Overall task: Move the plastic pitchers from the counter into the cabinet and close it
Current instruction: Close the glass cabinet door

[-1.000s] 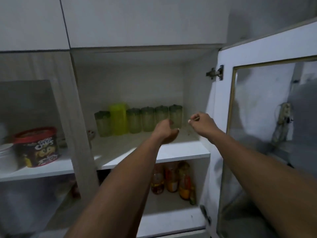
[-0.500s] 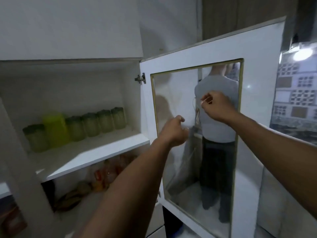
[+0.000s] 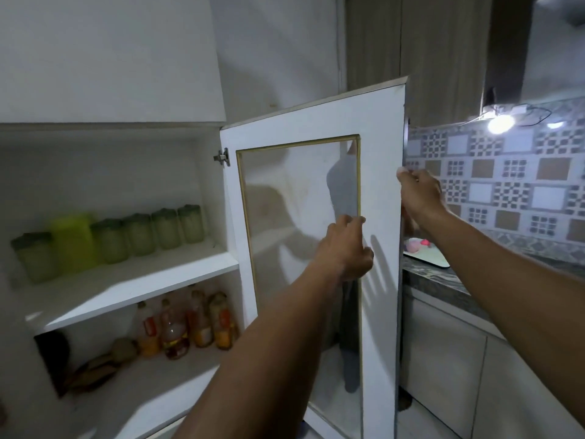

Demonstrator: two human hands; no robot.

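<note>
Several pale green plastic pitchers (image 3: 142, 234) with dark green lids stand in a row on the upper shelf (image 3: 133, 280) of the open cabinet, with one bright yellow-green pitcher (image 3: 74, 240) among them. The white cabinet door (image 3: 380, 191) with its glass pane stands swung out towards me. My right hand (image 3: 419, 193) grips the door's outer edge, fingers wrapped behind it. My left hand (image 3: 346, 248) hovers in front of the glass near its right frame, fingers loosely curled and holding nothing.
Bottles of oil and sauce (image 3: 190, 324) fill the lower shelf. To the right run a dark stone counter (image 3: 443, 280) with a white tray (image 3: 427, 256), tiled wall and a lit bulb (image 3: 500, 123). The glass reflects a person.
Both hands left the pitcher shelf and moved right to the door. My right hand went from in front of the glass to gripping the door's edge. The view swung right.
</note>
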